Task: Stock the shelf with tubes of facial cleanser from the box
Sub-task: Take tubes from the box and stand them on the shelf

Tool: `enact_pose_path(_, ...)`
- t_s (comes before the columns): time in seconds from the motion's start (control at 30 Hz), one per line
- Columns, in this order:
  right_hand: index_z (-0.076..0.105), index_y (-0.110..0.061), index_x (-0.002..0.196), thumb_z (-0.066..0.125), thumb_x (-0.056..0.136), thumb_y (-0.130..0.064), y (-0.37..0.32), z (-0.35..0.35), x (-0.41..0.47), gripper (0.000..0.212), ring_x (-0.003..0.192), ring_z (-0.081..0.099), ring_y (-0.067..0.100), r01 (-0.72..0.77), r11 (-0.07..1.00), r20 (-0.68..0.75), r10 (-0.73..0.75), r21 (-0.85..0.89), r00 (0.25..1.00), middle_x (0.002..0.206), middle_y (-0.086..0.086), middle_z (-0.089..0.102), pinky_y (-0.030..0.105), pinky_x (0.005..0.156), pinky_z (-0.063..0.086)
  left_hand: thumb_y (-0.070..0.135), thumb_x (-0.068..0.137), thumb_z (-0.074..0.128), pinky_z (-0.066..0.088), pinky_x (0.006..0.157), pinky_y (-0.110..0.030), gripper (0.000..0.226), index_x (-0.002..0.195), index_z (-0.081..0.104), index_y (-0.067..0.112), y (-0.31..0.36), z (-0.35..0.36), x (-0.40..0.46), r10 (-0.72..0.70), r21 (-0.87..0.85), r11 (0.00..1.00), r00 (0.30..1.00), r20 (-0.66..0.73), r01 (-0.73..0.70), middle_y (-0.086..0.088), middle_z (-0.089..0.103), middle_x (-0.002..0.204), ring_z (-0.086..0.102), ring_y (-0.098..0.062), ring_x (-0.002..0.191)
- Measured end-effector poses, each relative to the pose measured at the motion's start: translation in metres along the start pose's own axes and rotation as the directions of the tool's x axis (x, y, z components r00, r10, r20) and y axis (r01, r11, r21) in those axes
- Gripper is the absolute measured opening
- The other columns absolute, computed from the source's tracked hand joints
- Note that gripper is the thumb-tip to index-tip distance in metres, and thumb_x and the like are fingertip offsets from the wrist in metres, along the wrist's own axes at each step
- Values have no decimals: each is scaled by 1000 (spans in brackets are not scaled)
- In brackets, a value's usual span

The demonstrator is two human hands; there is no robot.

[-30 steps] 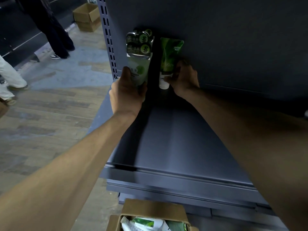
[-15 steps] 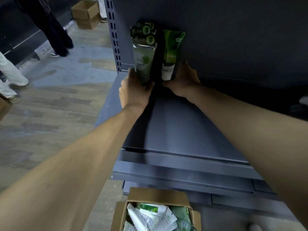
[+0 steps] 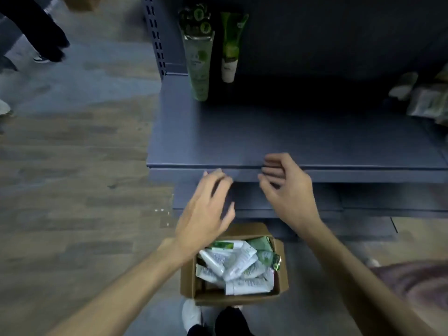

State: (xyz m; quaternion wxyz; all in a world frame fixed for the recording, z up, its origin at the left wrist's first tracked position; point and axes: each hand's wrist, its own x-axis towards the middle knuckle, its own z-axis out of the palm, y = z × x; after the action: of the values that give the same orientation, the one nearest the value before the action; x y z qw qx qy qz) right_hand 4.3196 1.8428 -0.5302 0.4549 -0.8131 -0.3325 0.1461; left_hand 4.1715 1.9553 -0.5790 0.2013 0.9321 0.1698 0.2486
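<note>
Two green facial cleanser tubes stand against the back panel at the far left of the grey shelf (image 3: 278,139): a tall pale-green tube (image 3: 199,61) and a shorter tube (image 3: 230,48) with a white cap pointing down. Both are free of my hands. An open cardboard box (image 3: 188,282) on the floor below the shelf holds several white and green tubes (image 3: 238,265). My left hand (image 3: 206,209) hovers above the box's far left corner with fingers spread and nothing in it. My right hand (image 3: 284,187) hangs in front of the shelf's front edge, fingers loosely curled, also with nothing in it.
More packaged goods (image 3: 426,98) sit at the shelf's right end. A perforated upright post (image 3: 155,35) bounds the shelf on the left. Another person's legs (image 3: 48,40) stand on the wooden floor at far left. My shoes (image 3: 191,314) are just behind the box.
Both hands let go of the two tubes at the back of the shelf and pulled back and down toward the box. The view tilted down, showing the whole box.
</note>
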Motion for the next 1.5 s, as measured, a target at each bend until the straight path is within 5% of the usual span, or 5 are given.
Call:
enact_pose_path(0.1, 55, -17, 122, 71, 88, -14, 24, 8, -45, 37, 103, 62, 2, -87, 991, 8, 88, -97, 996, 118, -4, 61, 23, 89, 55, 18, 85, 61, 57, 78, -40, 43, 124, 47, 11, -3, 14, -36, 54, 54, 996, 967, 249, -70, -9, 47, 127, 49, -26, 119)
enact_pose_path(0.3, 54, -19, 124, 69, 88, -18, 42, 23, -77, 39, 102, 63, 5, -175, 974, -31, 172, -143, 985, 117, -2, 61, 28, 87, 57, 16, 85, 58, 55, 66, -42, 30, 113, 49, 10, -13, 26, -53, -7, 88, 996, 935, 354, -26, -8, 47, 116, 52, -26, 99)
enact_pose_path(0.93, 53, -20, 122, 68, 85, -20, 189, 83, -144, 40, 81, 64, 7, -462, 810, 164, 543, -361, 824, 114, -4, 66, 23, 78, 48, 17, 82, 62, 52, 66, -40, 40, 119, 47, 12, -51, 119, -139, -209, 194, 975, 731, 650, 106, -8, 50, 112, 55, -29, 99)
enact_pose_path(1.2, 51, -16, 125, 67, 84, -14, 259, 97, -174, 43, 104, 65, 23, -519, 767, 300, 632, -378, 715, 117, 6, 64, 27, 85, 50, 20, 83, 62, 52, 71, -42, 39, 120, 49, 13, -42, 177, -167, -256, 223, 965, 666, 701, 137, -8, 53, 114, 53, -28, 109)
enact_pose_path(1.5, 50, -16, 122, 67, 87, -17, 322, 113, -186, 39, 101, 65, 23, -508, 777, 331, 623, -372, 709, 118, 3, 62, 33, 87, 51, 25, 89, 62, 48, 71, -34, 43, 129, 49, 16, -35, 263, -176, -258, 212, 966, 615, 745, 148, -4, 54, 118, 57, -24, 106)
